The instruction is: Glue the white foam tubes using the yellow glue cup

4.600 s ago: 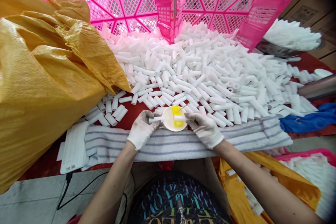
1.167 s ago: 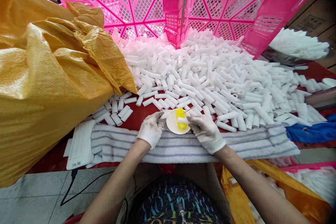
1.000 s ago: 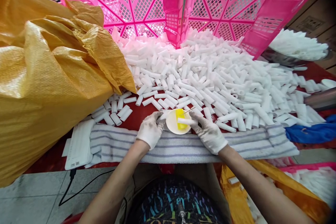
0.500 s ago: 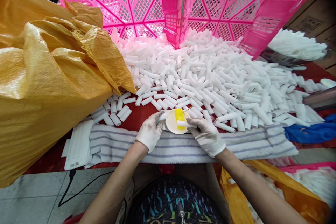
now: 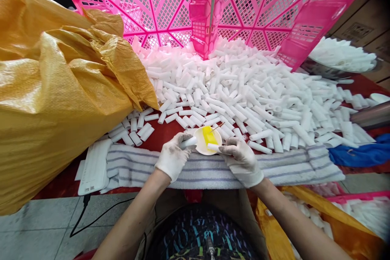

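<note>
Risks, likely, largest first:
- Heap of white tubes, filling tabletop from 11 to 3 o'clock, banked against pink crates: loose slope, prone to slide toward the near edge if nudged by a wrist.
- Yellow sack, at 9 o'clock, sagging over the tabletop: fold may slump onto stray tubes beside it.
- Striped towel, along the near edge at 6 o'clock: soft footing, apt to shift under pressing forearms.
- Small white dish, dead centre, just beyond the towel, holding a yellow pad and a thin stick: easily tipped by either glove; smearing probable.

Items in hand:
- Left hand, gloved, soiled, curled and pinching a white tube at the dish's 9 o'clock rim; tube short, cylindrical, matt, lying roughly level.
- Right hand, gloved, fingers pinching a second white tube over the dish's 4 o'clock edge, end close to the yellow pad; contact unclear.
</note>
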Demonstrator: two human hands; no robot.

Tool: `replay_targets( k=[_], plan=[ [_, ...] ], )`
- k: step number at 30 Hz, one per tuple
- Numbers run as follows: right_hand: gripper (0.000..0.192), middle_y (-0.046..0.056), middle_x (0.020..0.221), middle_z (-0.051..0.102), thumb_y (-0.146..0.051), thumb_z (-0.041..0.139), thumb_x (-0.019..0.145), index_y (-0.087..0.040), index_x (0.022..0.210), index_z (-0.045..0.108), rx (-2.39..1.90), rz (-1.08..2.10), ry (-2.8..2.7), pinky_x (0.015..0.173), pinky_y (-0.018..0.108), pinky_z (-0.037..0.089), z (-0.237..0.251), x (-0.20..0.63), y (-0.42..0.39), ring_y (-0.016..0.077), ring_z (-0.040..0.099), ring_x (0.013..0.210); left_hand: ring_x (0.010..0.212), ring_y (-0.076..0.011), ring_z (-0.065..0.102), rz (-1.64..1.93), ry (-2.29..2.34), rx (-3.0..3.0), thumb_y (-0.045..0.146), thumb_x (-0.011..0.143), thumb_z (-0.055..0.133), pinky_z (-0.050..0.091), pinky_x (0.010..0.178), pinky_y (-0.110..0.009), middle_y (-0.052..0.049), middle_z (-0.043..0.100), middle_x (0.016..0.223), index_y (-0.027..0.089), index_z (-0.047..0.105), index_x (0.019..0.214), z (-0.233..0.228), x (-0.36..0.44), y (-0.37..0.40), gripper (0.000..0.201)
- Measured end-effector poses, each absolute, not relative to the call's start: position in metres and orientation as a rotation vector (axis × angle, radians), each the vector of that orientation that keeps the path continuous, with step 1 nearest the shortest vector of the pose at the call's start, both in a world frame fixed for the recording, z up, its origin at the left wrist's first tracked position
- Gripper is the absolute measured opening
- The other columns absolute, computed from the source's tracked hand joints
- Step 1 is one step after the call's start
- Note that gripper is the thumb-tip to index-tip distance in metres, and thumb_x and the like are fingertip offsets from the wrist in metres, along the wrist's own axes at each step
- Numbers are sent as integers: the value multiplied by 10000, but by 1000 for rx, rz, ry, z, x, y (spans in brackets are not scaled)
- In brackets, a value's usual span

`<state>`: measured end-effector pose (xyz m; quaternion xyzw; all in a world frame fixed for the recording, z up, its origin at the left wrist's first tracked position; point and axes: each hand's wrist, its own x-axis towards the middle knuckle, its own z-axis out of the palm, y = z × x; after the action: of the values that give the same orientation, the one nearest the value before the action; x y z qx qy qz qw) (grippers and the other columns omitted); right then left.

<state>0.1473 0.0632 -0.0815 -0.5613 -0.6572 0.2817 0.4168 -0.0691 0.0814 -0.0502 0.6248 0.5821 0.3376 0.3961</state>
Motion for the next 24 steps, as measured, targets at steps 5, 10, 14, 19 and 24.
replay_targets(
  k=[5, 10, 14, 19, 24],
  plan=[
    [324, 54, 885, 646, -463, 671, 725, -196, 890, 591, -1488, 779, -1276, 710, 290, 534, -64, 149, 48, 162, 619, 799, 863, -149, 644, 872, 1339, 1539, 297, 726, 683, 507, 822, -257, -15, 686, 940, 184, 624, 944, -54, -61, 73, 252],
    [418, 43, 757, 629, -529, 631, 728, -147, 895, 601, -1482, 1176, -1281, 487, 217, 438, -42, 149, 45, 101, 531, 559, 770, -135, 632, 774, 1199, 1617, 307, 739, 669, 497, 730, -230, -6, 684, 860, 189, 648, 935, -42, -59, 62, 230],
    [314, 26, 638, 580, -461, 537, 829, -154, 827, 603, -1470, 937, -1618, 460, 214, 377, -36, 149, 31, 96, 482, 511, 595, -110, 540, 533, 1134, 1604, 445, 843, 510, 417, 558, -215, -3, 623, 701, 162, 629, 871, -26, -55, 52, 309],
    [323, 22, 523, 492, -284, 460, 861, -186, 558, 513, -1313, 124, -2064, 520, 246, 352, -43, 136, 11, 115, 452, 505, 464, -130, 436, 408, 1341, 1501, 466, 917, 282, 326, 474, -267, -24, 517, 525, 190, 514, 603, -35, -20, 32, 478],
    [330, 18, 600, 592, -325, 385, 920, -194, 687, 577, -1655, 422, -1642, 500, 224, 415, -41, 151, -2, 118, 535, 500, 625, -179, 582, 633, 1418, 1803, 414, 942, 274, 432, 631, -296, -75, 642, 682, 211, 641, 766, -35, 10, 15, 455]
  ],
)
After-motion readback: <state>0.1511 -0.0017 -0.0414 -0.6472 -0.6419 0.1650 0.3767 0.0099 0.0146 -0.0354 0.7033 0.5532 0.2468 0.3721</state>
